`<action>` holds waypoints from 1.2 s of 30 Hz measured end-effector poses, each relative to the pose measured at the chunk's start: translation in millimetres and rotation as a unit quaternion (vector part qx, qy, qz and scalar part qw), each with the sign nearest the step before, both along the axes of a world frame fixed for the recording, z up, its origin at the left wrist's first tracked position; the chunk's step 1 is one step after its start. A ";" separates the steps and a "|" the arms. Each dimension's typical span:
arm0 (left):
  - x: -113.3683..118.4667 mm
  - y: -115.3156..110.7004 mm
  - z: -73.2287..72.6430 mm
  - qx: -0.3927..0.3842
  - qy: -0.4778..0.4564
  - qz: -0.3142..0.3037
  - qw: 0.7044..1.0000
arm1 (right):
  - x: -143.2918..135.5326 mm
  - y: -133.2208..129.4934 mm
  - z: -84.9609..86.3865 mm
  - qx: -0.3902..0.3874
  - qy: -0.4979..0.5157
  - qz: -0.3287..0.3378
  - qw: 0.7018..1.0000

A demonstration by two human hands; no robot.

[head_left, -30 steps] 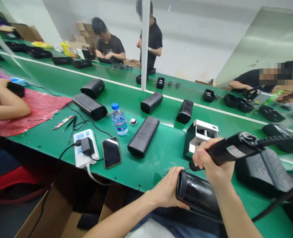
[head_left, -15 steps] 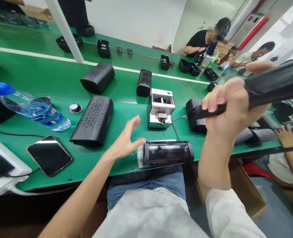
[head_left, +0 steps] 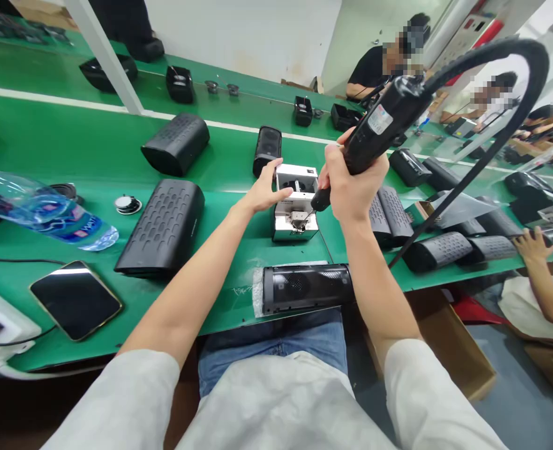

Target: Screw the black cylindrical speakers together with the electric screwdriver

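Note:
My right hand (head_left: 357, 181) is wrapped round a black electric screwdriver (head_left: 379, 128) with a thick cable. The tool slants down to the left, its thin bit at the front of a small white machine (head_left: 297, 200). My left hand (head_left: 265, 190) is at that machine's left side, thumb and fingers apart, with nothing held between them. Below the machine, near the table's front edge, a black speaker (head_left: 304, 287) lies on its side on bubble wrap (head_left: 258, 292).
Left on the green table (head_left: 229, 250) are a textured black speaker (head_left: 164, 225), a phone (head_left: 77, 300), a water bottle (head_left: 51, 212) and a round driver (head_left: 127, 204). Several speakers stand at the right. A person's hand (head_left: 535, 245) rests there. An open carton (head_left: 463, 350) is below.
My right hand has brought the screwdriver left and down to the white machine. My left hand has moved forward to the machine's left side.

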State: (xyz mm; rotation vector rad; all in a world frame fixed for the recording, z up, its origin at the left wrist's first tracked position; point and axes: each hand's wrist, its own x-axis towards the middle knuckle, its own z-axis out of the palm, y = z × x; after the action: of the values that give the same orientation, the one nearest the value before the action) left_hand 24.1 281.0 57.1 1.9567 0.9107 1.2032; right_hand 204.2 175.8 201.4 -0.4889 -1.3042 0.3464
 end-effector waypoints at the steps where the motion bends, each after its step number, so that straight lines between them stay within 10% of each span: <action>1: -0.3 -2.4 0.2 0.003 0.006 0.009 1.000 | 0.1 2.5 -1.0 0.002 0.006 -0.006 1.000; 9: -5.2 -44.0 10.9 -0.034 0.032 0.066 0.997 | -2.4 -1.5 0.3 0.009 -0.007 -0.018 1.000; 17: -59.0 -220.5 -14.6 -0.057 0.027 -0.015 0.998 | 3.1 -80.2 32.7 -0.098 0.003 0.074 0.992; 21: -57.1 -272.8 -30.2 -0.120 0.084 -0.055 0.988 | 2.3 -95.0 38.7 -0.095 0.007 0.094 0.991; 29: -34.5 -278.1 -30.0 -0.118 0.107 -0.065 0.985 | 2.6 -97.6 34.1 -0.119 -0.006 0.091 0.989; 36: -28.6 -278.5 -39.4 -0.126 0.092 -0.039 0.987 | -0.6 -93.0 -12.7 -0.162 -0.040 0.126 0.978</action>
State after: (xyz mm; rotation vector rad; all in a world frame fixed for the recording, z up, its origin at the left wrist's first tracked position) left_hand -4.5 2.6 17.8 1.8984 1.0159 0.8293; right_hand 203.6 82.8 188.7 -0.6162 -1.3981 0.7650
